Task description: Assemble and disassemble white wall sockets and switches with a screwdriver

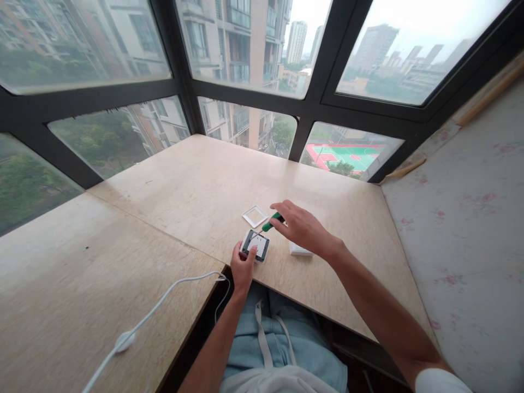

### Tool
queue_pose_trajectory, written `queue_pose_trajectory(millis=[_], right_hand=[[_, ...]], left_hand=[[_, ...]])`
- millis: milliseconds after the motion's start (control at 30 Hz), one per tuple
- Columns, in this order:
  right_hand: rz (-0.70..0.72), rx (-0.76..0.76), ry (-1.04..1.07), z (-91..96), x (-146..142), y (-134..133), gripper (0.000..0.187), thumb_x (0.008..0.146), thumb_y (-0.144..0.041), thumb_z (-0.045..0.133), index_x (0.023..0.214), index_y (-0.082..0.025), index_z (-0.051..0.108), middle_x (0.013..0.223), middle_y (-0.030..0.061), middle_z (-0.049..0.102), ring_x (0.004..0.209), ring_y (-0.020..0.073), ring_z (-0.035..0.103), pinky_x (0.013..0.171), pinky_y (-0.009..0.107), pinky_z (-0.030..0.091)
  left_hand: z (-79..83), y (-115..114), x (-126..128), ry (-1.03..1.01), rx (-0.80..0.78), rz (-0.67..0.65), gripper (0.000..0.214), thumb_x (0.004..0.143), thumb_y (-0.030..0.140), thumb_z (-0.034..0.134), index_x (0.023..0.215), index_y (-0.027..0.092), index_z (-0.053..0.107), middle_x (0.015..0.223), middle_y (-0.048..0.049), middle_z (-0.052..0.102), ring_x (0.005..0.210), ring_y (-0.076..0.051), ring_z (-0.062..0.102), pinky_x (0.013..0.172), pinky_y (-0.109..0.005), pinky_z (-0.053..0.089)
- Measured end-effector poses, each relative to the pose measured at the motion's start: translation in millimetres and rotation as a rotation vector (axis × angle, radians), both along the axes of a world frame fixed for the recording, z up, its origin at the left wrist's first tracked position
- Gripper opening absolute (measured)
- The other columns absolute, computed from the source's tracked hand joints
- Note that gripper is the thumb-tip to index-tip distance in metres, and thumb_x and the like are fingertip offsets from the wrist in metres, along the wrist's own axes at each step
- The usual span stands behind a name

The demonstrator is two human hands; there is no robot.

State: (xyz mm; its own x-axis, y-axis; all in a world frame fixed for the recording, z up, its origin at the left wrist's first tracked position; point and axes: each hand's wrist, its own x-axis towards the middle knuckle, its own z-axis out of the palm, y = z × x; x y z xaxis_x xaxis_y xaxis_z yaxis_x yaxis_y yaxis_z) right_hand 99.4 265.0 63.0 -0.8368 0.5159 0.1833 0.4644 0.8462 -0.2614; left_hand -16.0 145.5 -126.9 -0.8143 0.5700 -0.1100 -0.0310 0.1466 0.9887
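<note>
My left hand point(243, 264) grips a wall socket point(257, 244) at the counter's front edge, its thumb pressed on the white face. The socket has a dark surround and a white centre with slots. In my right hand point(301, 225) is a screwdriver point(270, 223) with a green handle, fingers closed round the grip. Its shaft slants down to the left, and the tip meets the upper left part of the socket; the exact contact is too small to make out. Just behind the socket lies a white square frame point(254, 216), flat on the counter.
A white box-like piece point(301, 249) sits under my right wrist, partly hidden. A white cable point(164, 299) with an inline switch point(124, 341) runs over the left counter and down its edge. Dark-framed windows point(245, 121) close off the back; a flowered wall point(462, 218) stands at right.
</note>
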Motion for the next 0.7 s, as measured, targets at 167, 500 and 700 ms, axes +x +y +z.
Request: queue_pose_trajectory(millis=[167,500,700], right_hand=[[0.338,-0.150,0.182,-2.2,4,0,0.057,0.090,-0.021,0.053,0.143,-0.021,0.032,0.140,0.0138,0.043,0.125,0.0230,0.050,0.099,0.038,0.047],[-0.083,-0.028,-0.060,-3.1,-10,4,0.031,0.097,-0.039,0.047,0.111,-0.014,0.060,0.093,0.0137,0.067,0.086,0.0267,0.066,0.075,0.039,0.052],[0.257,-0.161,0.163,-4.7,-8,2,0.065,0.088,-0.028,0.062,0.144,-0.019,0.031,0.134,0.0147,0.051,0.117,0.0224,0.055,0.091,0.033,0.049]], left_hand=[[0.2,2,1,-0.009,0.009,0.008,0.067,0.072,0.055,0.070,0.121,0.012,0.058,0.090,-0.0055,0.063,0.071,-0.016,0.056,0.069,-0.027,0.047],[0.0,3,-2,-0.040,-0.015,0.016,0.067,0.074,0.056,0.068,0.123,0.012,0.057,0.091,-0.0058,0.062,0.075,-0.016,0.057,0.070,-0.027,0.047],[6.3,2,3,-0.022,-0.020,0.019,0.068,0.074,0.056,0.068,0.124,0.011,0.056,0.095,-0.0083,0.064,0.077,-0.019,0.060,0.072,-0.029,0.048]])
